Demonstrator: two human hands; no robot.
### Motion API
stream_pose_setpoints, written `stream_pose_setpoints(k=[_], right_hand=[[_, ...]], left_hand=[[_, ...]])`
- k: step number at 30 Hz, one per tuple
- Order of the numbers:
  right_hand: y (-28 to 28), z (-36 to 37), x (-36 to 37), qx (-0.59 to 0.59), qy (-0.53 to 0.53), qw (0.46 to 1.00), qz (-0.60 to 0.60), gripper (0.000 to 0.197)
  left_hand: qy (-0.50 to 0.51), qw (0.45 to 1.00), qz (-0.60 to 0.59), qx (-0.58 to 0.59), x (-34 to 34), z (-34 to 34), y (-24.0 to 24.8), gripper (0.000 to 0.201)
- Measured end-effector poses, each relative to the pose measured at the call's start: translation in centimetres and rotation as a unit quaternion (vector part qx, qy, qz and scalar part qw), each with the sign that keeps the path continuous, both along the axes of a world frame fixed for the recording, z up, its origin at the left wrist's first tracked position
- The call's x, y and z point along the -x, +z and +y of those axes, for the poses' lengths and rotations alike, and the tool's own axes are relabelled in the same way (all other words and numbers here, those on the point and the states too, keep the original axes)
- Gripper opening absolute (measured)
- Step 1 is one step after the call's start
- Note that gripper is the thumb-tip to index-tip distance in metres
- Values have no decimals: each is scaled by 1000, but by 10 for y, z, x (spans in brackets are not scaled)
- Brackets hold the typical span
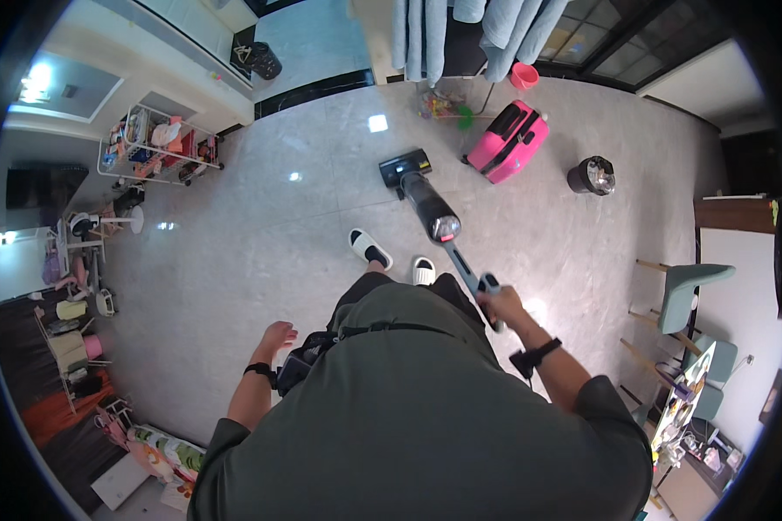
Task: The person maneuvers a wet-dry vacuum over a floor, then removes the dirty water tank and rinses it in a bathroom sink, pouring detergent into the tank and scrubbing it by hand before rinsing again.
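Observation:
My right hand (502, 306) is wrapped round the grip of a grey and black upright floor washer (429, 207). Its long handle slants away to the front left, and its wide dark cleaning head (405, 167) rests flat on the grey tiled floor (261, 208). My left hand (280, 337) hangs free beside my waist, its fingers loosely bent and holding nothing. A dark pouch (302, 359) on my waist belt is closest to it. My feet, in white slides (371, 248), stand behind the cleaning head.
A pink suitcase (514, 143) stands right of the cleaning head, with a black bin (594, 176) farther right. Behind the suitcase are a clear box of toys (443, 101) and a red bucket (524, 76). A white cart (161, 148) stands left, green chairs (688, 293) right.

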State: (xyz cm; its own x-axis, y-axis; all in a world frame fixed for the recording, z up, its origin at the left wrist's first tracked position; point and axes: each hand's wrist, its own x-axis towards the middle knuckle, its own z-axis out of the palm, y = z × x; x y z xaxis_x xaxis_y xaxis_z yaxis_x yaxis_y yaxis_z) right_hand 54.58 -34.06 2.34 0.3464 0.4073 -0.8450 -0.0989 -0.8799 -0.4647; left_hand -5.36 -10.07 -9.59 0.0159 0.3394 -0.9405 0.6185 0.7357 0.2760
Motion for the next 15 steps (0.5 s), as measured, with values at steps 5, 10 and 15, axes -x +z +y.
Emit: stream_pose_setpoints(k=[5, 10, 15], right_hand=[[-81, 79, -34, -104, -44, 993, 42, 26], [-150, 188, -47, -167, -147, 975, 20, 27], [-169, 256, -43, -207, -213, 936, 191, 22]], left_hand=[[-129, 989, 27, -72, 56, -56, 18, 31], [-115, 988, 46, -90, 47, -160, 82, 29], [-130, 984, 110, -55, 91, -302, 127, 29]])
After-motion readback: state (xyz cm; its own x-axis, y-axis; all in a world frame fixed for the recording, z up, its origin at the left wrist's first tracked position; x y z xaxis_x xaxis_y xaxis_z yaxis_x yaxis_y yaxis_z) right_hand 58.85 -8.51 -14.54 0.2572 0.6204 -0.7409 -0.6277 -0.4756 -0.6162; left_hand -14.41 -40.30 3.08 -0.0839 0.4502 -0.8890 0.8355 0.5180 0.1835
